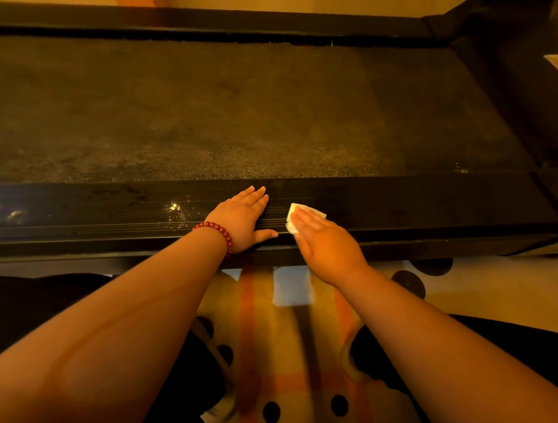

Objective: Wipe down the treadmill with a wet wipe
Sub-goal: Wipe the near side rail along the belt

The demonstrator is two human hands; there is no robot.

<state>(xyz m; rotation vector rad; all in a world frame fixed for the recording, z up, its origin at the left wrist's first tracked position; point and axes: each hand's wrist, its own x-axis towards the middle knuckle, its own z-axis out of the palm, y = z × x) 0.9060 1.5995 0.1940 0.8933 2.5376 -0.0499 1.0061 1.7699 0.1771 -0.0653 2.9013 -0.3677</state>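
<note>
Soft, limp-looking wet wipe (304,216) is being pinned on treadmill rail (429,210) under flat right hand (325,244), not gripped; left hand (242,219) is being rested flat, empty.

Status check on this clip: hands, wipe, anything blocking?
Left hand flat on treadmill side rail, holding nothing. Right hand pressing wet wipe onto rail, fingers straight. Nothing seen in the wipe's path.

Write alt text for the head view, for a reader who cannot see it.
The right hand presses a white wet wipe flat on the near side rail of a treadmill; the left hand, with a red bead bracelet at its wrist, rests on the rail beside it. The dusty belt lies beyond, a patterned rug below.
</note>
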